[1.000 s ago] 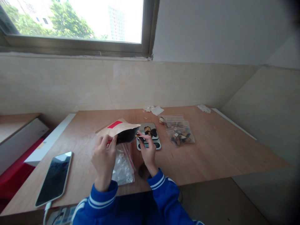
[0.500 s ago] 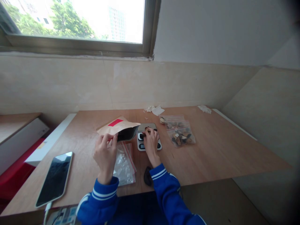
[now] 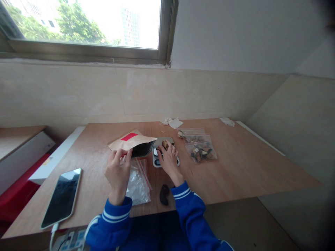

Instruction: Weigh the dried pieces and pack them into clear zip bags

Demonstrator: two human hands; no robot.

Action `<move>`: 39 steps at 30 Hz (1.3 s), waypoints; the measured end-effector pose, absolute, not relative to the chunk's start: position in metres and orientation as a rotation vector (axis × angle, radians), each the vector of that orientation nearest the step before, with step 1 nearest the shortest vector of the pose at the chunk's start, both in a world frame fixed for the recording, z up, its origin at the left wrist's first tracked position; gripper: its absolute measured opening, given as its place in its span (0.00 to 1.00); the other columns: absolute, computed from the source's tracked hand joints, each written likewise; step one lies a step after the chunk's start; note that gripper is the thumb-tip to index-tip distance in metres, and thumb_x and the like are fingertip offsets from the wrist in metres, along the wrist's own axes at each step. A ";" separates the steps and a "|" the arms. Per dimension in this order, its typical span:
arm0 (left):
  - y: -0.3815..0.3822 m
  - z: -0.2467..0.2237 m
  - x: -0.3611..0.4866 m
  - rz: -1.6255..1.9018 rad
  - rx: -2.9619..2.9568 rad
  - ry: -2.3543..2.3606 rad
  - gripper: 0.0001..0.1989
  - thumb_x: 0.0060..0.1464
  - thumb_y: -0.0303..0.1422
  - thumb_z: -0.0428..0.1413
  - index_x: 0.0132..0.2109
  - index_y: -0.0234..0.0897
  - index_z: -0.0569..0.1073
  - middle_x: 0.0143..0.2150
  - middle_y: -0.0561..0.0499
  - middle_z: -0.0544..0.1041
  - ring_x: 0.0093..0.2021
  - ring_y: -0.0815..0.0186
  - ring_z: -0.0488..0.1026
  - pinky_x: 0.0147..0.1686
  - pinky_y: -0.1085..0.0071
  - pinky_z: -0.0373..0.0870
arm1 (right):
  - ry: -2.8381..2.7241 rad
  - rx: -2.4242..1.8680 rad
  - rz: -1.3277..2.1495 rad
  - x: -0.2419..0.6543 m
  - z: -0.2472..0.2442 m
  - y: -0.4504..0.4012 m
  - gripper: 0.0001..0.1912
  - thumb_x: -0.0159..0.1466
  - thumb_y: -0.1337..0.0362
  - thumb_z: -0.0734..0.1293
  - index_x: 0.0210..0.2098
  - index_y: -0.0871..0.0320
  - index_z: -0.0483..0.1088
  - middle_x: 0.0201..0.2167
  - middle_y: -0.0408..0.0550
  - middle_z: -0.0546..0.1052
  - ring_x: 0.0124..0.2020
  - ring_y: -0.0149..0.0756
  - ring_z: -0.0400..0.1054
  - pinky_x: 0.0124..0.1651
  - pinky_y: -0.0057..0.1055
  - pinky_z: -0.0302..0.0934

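Observation:
My left hand (image 3: 119, 167) pinches the edge of a brown kraft paper bag (image 3: 136, 141) with a red label; the bag's mouth gapes to the right and shows a dark inside. My right hand (image 3: 169, 157) is over a small digital kitchen scale (image 3: 155, 162), thumb and fingers curled around dried brown-and-black slices (image 3: 164, 144) on its plate. The hand hides part of the plate and the display. Below the scale, near the table's front edge, lies a dark curved object (image 3: 164, 194). Beside it to the left are clear zip bags (image 3: 138, 184) with red seal lines.
Zip bags of dried slices (image 3: 201, 151) lie right of the scale. Scraps of white paper (image 3: 175, 122) sit behind it, and another crumpled scrap (image 3: 227, 121) is at the far right. A phone (image 3: 62, 198) with a charging cable (image 3: 53, 235) rests on the left of the wooden table.
My right hand has spread its thumb and shifted slightly right on the scale, and a brown slice now shows by its fingers. More of the dark object is visible. The left hand stays put.

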State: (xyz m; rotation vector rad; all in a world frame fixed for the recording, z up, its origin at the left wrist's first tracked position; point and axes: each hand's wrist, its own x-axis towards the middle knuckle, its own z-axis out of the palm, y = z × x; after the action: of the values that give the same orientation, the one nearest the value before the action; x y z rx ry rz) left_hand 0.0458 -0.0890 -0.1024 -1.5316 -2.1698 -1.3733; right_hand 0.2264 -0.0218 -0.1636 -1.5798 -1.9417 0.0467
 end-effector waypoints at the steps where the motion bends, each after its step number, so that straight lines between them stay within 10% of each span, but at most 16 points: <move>1: -0.089 -0.102 0.045 -1.372 -1.532 -2.171 0.12 0.59 0.41 0.55 0.31 0.38 0.71 0.34 0.52 0.73 0.34 0.68 0.69 0.27 0.74 0.54 | -1.913 -1.535 0.089 0.229 -0.159 -0.028 0.17 0.69 0.59 0.58 0.53 0.53 0.71 0.60 0.59 0.62 0.58 0.53 0.57 0.57 0.56 0.55; 5: -0.088 -0.102 0.045 -1.381 -1.543 -2.148 0.12 0.59 0.40 0.55 0.31 0.38 0.71 0.34 0.52 0.73 0.34 0.67 0.69 0.29 0.74 0.56 | -1.960 -1.319 0.415 0.242 -0.152 -0.078 0.13 0.69 0.62 0.59 0.47 0.52 0.73 0.46 0.52 0.71 0.51 0.43 0.65 0.56 0.44 0.61; 20: -0.088 -0.099 0.040 -1.485 -1.509 -2.147 0.12 0.58 0.41 0.55 0.31 0.39 0.71 0.34 0.52 0.73 0.34 0.67 0.71 0.32 0.73 0.60 | -1.940 -1.181 0.549 0.254 -0.215 -0.129 0.21 0.63 0.74 0.58 0.52 0.52 0.70 0.51 0.51 0.73 0.54 0.41 0.69 0.57 0.41 0.67; 32: -0.084 -0.095 0.034 -1.542 -1.491 -2.156 0.12 0.57 0.42 0.56 0.31 0.39 0.71 0.33 0.53 0.72 0.34 0.66 0.72 0.34 0.73 0.64 | -1.985 -1.306 0.354 0.206 -0.135 0.041 0.16 0.65 0.73 0.57 0.50 0.63 0.68 0.48 0.57 0.73 0.52 0.41 0.66 0.56 0.37 0.60; 39: -0.080 -0.089 0.015 -1.628 -1.500 -2.133 0.14 0.56 0.44 0.56 0.30 0.39 0.72 0.32 0.53 0.72 0.32 0.67 0.72 0.34 0.73 0.67 | -2.220 -1.771 0.036 0.174 -0.147 0.062 0.18 0.65 0.77 0.55 0.50 0.64 0.67 0.48 0.63 0.72 0.52 0.49 0.64 0.58 0.51 0.49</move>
State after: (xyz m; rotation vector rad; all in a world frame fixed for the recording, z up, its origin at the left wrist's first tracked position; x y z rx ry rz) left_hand 0.0153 -0.0798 -0.0891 -1.4997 -2.1330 -1.6281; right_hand 0.1735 0.0624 -0.1471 -1.7710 -2.2204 0.0359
